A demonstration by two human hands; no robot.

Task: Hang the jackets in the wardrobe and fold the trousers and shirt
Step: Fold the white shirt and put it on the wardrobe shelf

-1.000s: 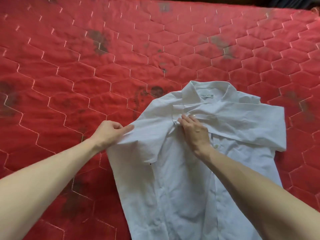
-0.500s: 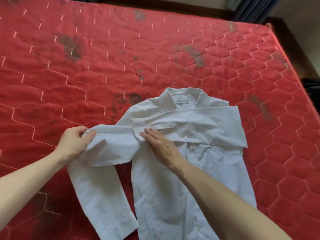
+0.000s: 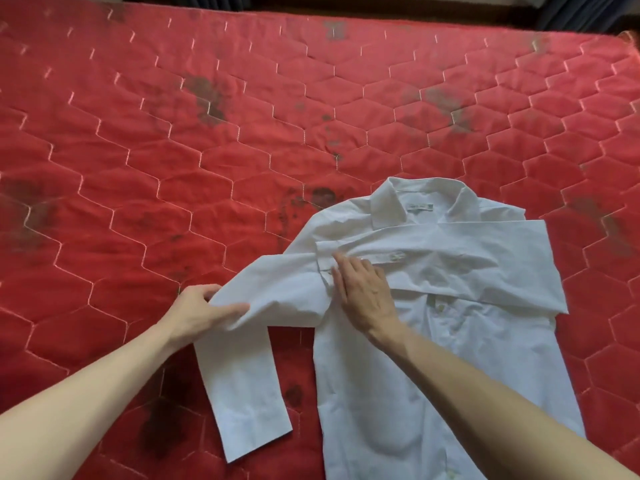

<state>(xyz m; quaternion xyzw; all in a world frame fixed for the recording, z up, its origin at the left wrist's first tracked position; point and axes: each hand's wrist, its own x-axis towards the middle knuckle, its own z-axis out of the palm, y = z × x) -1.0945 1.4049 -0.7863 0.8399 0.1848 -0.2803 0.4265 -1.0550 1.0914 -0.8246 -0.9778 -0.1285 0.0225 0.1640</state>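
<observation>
A white long-sleeved shirt [image 3: 460, 344] lies front up on the red quilted mattress [image 3: 207, 168], collar away from me. One sleeve is folded flat across the chest, its cuff near the shirt's left edge. My right hand [image 3: 363, 292] presses flat on the chest just below that cuff, fingers straight. My left hand [image 3: 201, 311] grips the other sleeve [image 3: 242, 375] at its bend, out to the left of the shirt body. The lower part of that sleeve trails toward me on the mattress. No jackets or trousers are in view.
The mattress has dark stains in several spots and stretches wide to the left and beyond the shirt. Its far edge meets a dark frame [image 3: 381, 12], with dark curtains [image 3: 588, 12] at the top right.
My left hand has drawn the sleeve outward to the left, so it now lies stretched away from the shirt body. My right hand stays pressed on the chest. The camera has tilted.
</observation>
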